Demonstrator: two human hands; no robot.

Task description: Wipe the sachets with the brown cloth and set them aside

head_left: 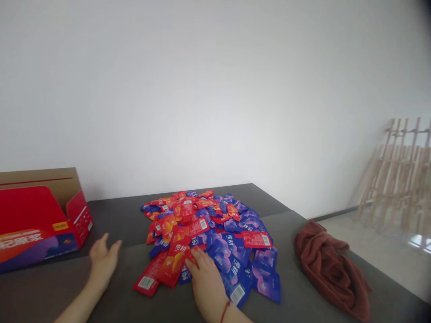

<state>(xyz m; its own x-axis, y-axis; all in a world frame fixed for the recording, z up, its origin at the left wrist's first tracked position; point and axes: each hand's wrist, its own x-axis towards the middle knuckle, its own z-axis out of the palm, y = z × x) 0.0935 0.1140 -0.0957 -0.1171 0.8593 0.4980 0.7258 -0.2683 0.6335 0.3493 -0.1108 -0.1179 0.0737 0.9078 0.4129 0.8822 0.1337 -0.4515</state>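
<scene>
Pointing lengthwise toward table point(123, 291) far edge, red sachet point(173, 264) lies just left of nearer right hand point(208, 281), can't tell if fingers grip; left hand point(103, 259) spread, empty.

Packets point(188, 224) heaped on the table point(123, 217) — box point(30, 211) at left, cloth point(330, 269) at right

Red packets point(173, 266) bear orange shapes; blue packets point(266, 283) bear purple ones. The box point(27, 208) is red, purple and blue outside, the cloth point(332, 264) reddish-brown.
</scene>
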